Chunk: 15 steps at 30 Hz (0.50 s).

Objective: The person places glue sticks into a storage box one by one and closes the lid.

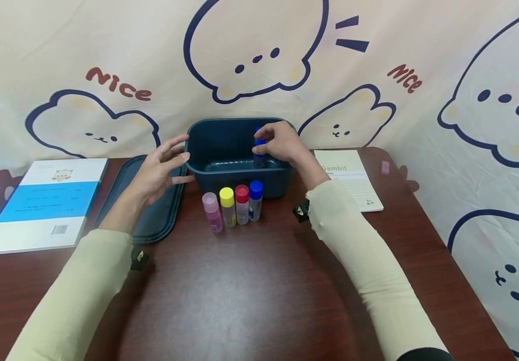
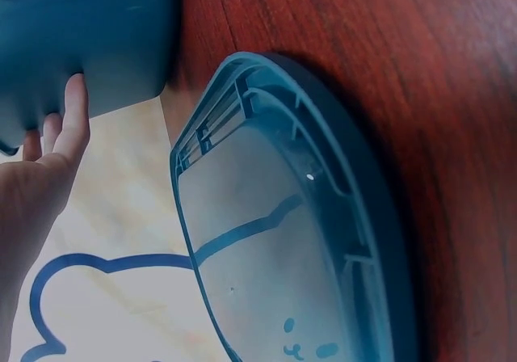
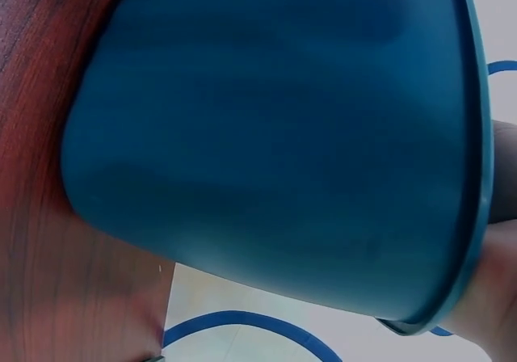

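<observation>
My right hand point(image 1: 281, 142) reaches over the right part of a dark teal plastic bin point(image 1: 241, 175) and pinches a small blue-capped bottle point(image 1: 259, 161) inside it. Another bit of blue shows just behind those fingers, mostly hidden. My left hand point(image 1: 157, 170) has its fingers spread against the bin's left end; in the left wrist view the fingertips point(image 2: 75, 95) lie on the outer wall. In front of the bin stand several small bottles in a row: pink point(image 1: 212, 213), yellow-capped point(image 1: 227, 208), red-capped point(image 1: 242, 205) and blue-capped point(image 1: 255, 200).
The bin's teal lid point(image 1: 162, 220) lies on the table left of it, under my left forearm. A blue-and-white book point(image 1: 42, 203) is at the far left. A cream notebook point(image 1: 351, 175) lies at right, with a small pink block point(image 1: 385, 167) beyond. A printed cloth hangs behind.
</observation>
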### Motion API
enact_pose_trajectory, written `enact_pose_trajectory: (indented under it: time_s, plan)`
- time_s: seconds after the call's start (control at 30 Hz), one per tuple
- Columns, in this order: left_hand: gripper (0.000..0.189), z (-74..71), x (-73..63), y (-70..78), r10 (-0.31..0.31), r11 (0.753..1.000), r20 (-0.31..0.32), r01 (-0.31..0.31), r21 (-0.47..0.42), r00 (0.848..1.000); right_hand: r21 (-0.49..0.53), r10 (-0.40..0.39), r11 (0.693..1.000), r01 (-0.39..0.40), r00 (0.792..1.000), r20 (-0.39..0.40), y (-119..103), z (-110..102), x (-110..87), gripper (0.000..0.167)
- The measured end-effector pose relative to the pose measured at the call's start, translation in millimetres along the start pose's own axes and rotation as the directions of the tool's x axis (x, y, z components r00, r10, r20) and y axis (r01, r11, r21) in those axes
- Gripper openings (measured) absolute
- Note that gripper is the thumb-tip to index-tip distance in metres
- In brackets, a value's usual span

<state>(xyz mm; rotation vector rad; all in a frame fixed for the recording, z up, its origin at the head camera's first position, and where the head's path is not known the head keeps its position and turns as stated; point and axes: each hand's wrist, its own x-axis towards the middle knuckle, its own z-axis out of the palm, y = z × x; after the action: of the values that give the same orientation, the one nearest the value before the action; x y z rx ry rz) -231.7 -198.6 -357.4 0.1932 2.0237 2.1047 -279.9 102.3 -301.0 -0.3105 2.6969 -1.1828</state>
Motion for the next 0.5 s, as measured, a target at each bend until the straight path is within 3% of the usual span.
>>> enact_pose_trajectory:
  time_s: [0.5]
  plan:
    - [0.06, 1.5, 1.1, 0.2, 0.004, 1.0, 0.005, -0.004, -0.004, 1.0, 0.024, -0.112, 0.993, 0.112, 0.994, 0.009, -1, -14, -14.5, 0.036]
